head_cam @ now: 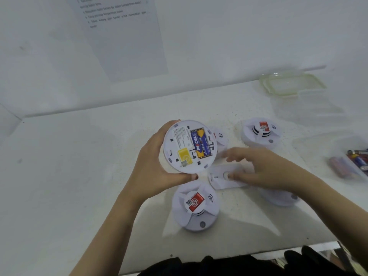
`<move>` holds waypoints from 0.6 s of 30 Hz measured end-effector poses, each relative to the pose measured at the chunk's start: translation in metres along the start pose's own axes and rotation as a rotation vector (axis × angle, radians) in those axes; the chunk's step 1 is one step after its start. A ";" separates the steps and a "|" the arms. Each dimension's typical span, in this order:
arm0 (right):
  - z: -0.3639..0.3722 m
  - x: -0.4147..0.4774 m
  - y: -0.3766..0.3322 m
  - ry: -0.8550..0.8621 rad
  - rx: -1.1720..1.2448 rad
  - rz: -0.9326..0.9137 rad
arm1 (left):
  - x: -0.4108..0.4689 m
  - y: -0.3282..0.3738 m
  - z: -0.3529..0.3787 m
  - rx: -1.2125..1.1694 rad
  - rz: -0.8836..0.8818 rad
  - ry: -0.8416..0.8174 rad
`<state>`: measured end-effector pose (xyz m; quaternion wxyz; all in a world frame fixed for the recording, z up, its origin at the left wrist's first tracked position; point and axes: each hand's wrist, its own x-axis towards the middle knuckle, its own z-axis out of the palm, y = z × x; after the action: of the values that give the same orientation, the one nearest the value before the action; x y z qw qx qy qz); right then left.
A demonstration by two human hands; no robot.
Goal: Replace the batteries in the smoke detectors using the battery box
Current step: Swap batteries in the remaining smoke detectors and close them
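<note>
My left hand (151, 166) grips a round white smoke detector (179, 148) tilted up, its back facing me. Its open bay shows two blue and yellow batteries (200, 144). My right hand (256, 168) reaches over a flat white cover plate (221, 179) lying on the table, fingertips on it. Three more detectors stand face up: one near me (196, 206), one at the back right (261, 132), one partly hidden behind the held one (220, 137). Another white detector (278, 198) shows under my right forearm. The clear battery box (350, 162) sits at the far right with loose batteries.
A clear lid with a green rim (292, 84) lies at the back right of the white table (79, 176). A printed instruction sheet (123, 36) hangs on the wall behind. The table's front edge runs close to my body.
</note>
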<state>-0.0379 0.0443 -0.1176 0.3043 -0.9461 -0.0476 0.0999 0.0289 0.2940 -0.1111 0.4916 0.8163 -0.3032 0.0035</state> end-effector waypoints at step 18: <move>-0.009 0.000 0.001 0.328 0.267 -0.218 | 0.000 -0.011 -0.007 -0.043 -0.052 0.033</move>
<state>-0.0363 0.0383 -0.1107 0.4393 -0.8903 -0.0859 -0.0834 0.0363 0.3030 -0.1164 0.5139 0.8130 -0.2737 -0.0020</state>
